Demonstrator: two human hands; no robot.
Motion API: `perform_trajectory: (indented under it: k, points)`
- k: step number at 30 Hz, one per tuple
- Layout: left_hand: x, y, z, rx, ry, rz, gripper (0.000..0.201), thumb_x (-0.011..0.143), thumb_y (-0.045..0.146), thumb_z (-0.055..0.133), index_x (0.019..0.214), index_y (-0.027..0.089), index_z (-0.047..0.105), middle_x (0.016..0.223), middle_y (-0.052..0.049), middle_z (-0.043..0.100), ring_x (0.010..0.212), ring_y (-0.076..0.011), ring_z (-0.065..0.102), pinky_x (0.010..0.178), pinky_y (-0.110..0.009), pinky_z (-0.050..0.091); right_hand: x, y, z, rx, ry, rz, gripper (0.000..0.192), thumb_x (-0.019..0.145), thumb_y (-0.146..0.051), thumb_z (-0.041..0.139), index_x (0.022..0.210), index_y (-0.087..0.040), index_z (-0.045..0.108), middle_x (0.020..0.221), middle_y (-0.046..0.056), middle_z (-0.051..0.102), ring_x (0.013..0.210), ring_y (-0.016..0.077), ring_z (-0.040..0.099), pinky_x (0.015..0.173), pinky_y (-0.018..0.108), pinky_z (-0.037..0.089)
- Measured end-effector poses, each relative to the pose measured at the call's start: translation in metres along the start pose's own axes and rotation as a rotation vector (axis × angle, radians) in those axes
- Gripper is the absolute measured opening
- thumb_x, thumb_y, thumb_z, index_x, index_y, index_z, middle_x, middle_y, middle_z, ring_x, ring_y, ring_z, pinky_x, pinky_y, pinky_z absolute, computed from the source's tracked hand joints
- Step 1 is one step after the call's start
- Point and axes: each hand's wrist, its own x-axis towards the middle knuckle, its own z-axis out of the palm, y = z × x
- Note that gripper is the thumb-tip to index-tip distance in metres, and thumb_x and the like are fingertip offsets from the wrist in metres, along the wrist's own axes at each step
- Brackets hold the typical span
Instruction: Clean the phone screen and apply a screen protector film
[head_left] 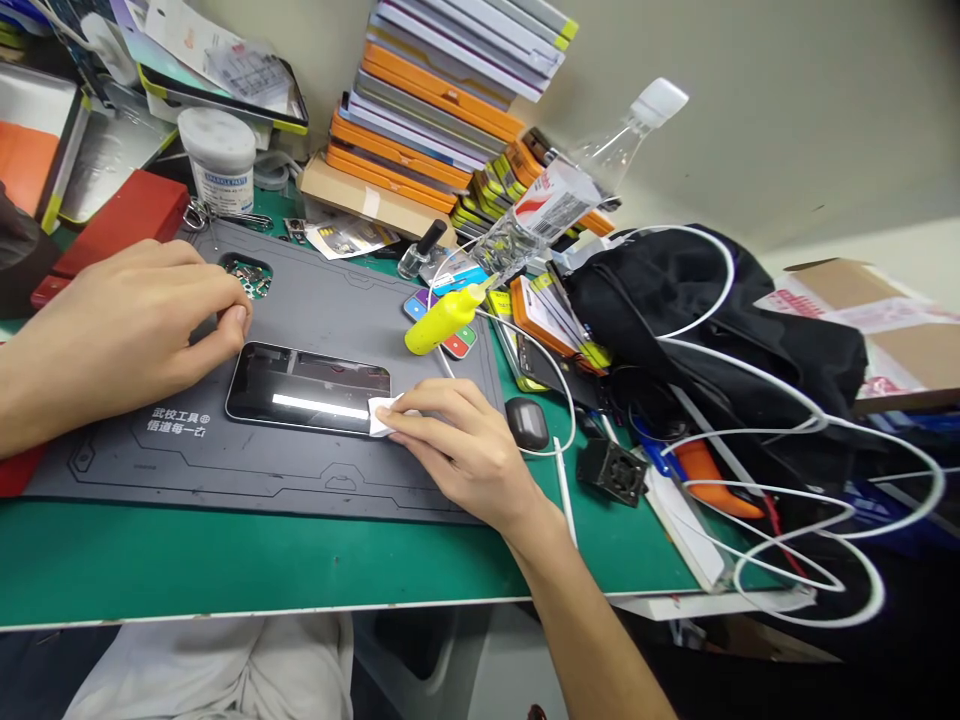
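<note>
We see a dark phone lying flat on a grey work mat, which lies on the green table. The glass of the phone reflects a bright strip of light.

The right hand rests on the mat at the right end of the phone. Its fingers are closed on a small white wipe and press it on the corner of the phone. The left hand lies at the upper left corner of the phone, with its fingers curled together and the tips touching the edge; we cannot tell if they hold something small.

In the mat, just behind the left hand, there is a small recessed compartment, and in it we see a heap of tiny metal parts, probably screws. Behind it stands a white jar with a closed lid and a blue label; its content is hidden. A yellow squeeze bottle lies on its side at the right edge of the mat, near a small glass vial with a black cap. Behind them, a clear plastic bottle leans tilted, and it seems almost empty. A stack of flat boxes stands by the wall. A black bag with white cables over it lies at the right.
</note>
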Motion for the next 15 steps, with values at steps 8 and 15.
perform_trajectory:
  k: [8, 15]
  points:
    - [-0.0033, -0.0009, 0.003, 0.014, 0.05, 0.047, 0.059, 0.124, 0.052, 0.023, 0.091, 0.025, 0.064, 0.09, -0.007, 0.075, 0.096, -0.0323, 0.065, 0.089, -0.048, 0.052, 0.0007, -0.0016, -0.003, 0.03, -0.009, -0.007, 0.024, 0.111, 0.001, 0.071, 0.126, -0.014, 0.083, 0.115, 0.01, 0.086, 0.111, 0.024, 0.077, 0.099, 0.039, 0.068]
    - [-0.0036, -0.0025, 0.0039, 0.016, 0.074, 0.095, 0.057, 0.125, 0.048, 0.025, 0.092, 0.024, 0.066, 0.09, -0.007, 0.076, 0.094, -0.0324, 0.065, 0.086, -0.046, 0.049, 0.0024, -0.0053, -0.0062, 0.06, -0.018, -0.013, 0.024, 0.11, 0.001, 0.072, 0.124, -0.014, 0.083, 0.113, 0.008, 0.087, 0.111, 0.0233, 0.076, 0.098, 0.038, 0.068]
